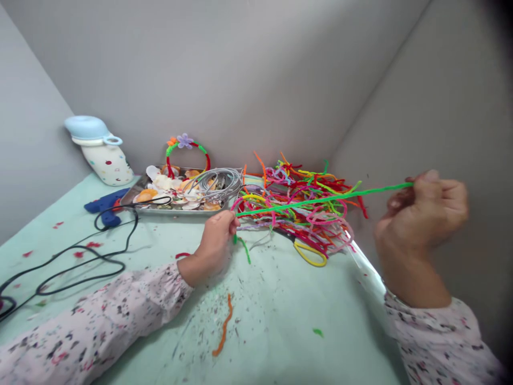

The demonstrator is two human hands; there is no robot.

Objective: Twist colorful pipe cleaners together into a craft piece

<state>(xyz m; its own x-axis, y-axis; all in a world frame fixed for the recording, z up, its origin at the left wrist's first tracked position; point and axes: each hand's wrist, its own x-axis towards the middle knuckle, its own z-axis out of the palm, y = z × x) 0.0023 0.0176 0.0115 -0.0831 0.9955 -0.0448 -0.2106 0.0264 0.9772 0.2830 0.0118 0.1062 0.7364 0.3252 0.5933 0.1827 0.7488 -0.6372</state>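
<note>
At the pale green table point(280, 321), I stretch one long, bright green fuzzy pipe cleaner point(320, 199) taut between both hands. It runs just over the tangled heap of multicoloured pipe cleaners point(308, 214) piled in the corner. The risk, as I judge it, is that the stem passes so close to the tangle that it could snag a loop and drag strands off the heap. An end could also slip from my grip and spring back. The yellow-handled scissors point(310, 255) lie half buried under the heap, where a reaching finger could meet them. My left hand point(214, 243), forearm flat on the table, pinches the near end between thumb and fingertips, just in front of the rectangular steel tray of seashells point(160, 209). My right hand point(425, 211), raised with the wrist bent, is clenched around the far end.
</note>
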